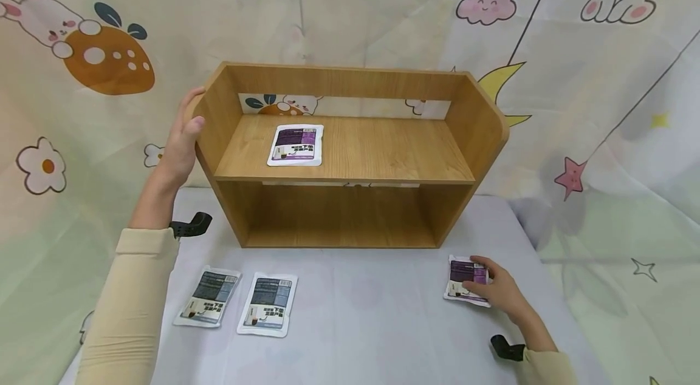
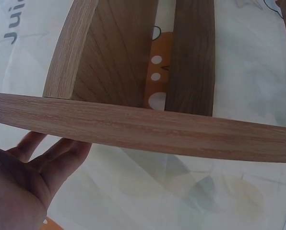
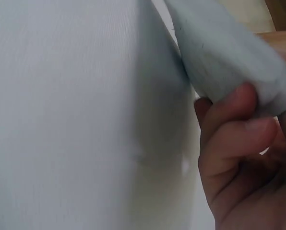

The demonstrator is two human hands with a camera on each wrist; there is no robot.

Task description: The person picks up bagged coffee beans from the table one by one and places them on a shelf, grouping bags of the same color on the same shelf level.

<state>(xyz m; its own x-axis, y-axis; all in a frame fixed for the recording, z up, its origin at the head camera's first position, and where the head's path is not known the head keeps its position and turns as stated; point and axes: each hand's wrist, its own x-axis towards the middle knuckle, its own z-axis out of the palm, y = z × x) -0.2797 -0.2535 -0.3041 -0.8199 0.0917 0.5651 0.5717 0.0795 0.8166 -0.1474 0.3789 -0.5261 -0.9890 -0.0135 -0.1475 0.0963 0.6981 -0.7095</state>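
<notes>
My left hand (image 1: 179, 145) rests its fingers against the outer left side of a two-tier wooden shelf (image 1: 350, 82). In the left wrist view the fingertips (image 2: 78, 149) meet the side panel (image 2: 148, 125) from outside. At the right, my right hand (image 1: 500, 288) pinches a flat white pouch with a purple label (image 1: 459, 272). The right wrist view shows the pouch's pale side (image 3: 224, 52), with curled fingers (image 3: 236, 103) at its edge. A similar purple-labelled pouch (image 1: 295, 145) lies on the upper shelf board, left of its middle.
Two white pouches with grey-blue labels, one tilted (image 1: 209, 297) and one straighter (image 1: 268, 305), lie side by side on the white tablecloth (image 1: 366, 312) at front left. A printed cloth backdrop (image 1: 350, 20) hangs behind the shelf.
</notes>
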